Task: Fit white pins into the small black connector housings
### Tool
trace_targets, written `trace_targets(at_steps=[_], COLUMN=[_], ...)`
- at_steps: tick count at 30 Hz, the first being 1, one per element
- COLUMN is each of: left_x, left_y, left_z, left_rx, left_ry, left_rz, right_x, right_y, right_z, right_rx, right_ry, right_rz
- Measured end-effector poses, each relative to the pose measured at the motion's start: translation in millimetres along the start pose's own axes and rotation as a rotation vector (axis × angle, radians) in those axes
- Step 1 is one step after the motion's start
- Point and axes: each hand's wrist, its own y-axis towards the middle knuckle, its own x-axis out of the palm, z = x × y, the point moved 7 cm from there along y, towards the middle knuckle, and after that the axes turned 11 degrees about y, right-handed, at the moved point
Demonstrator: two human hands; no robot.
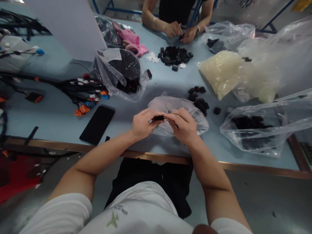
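Observation:
Between my two hands, above a clear plastic bag (168, 101) near the table's front, is a small black connector housing (159, 117). My left hand (143, 123) is closed around it. Fingers of my right hand (183, 125) are pinched at its right end; whether they also hold some tiny part is too small to make out. Several loose black connector housings (201, 104) lie just beyond the bag, to the right of my hands. One more black housing (217, 110) sits apart from that group.
Across the table (126, 125), a co-worker's hands (181, 32) work behind a black connector pile (175, 56) and white bits (152, 57). Bags of black parts (253, 143) and cream parts (220, 73) stand right. Left are a phone (97, 125), wire harnesses (80, 86) and an upright panel (70, 29).

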Motion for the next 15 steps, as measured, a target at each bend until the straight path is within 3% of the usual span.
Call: trace_targets(at_steps=[9,15], left_x=[-2.8,-1.1], left_y=[-2.3,-4.9], left_z=[4.6,4.0], left_rx=[0.062,0.023], left_ry=[0.022,0.083], left_rz=[0.058,0.063], right_x=[1.5,6.4], right_y=[-3.6,-4.3], right_z=[-0.9,2.4], right_rx=[-0.023,0.03], right_ry=[-0.004,0.05], right_rz=[-0.021,-0.055])
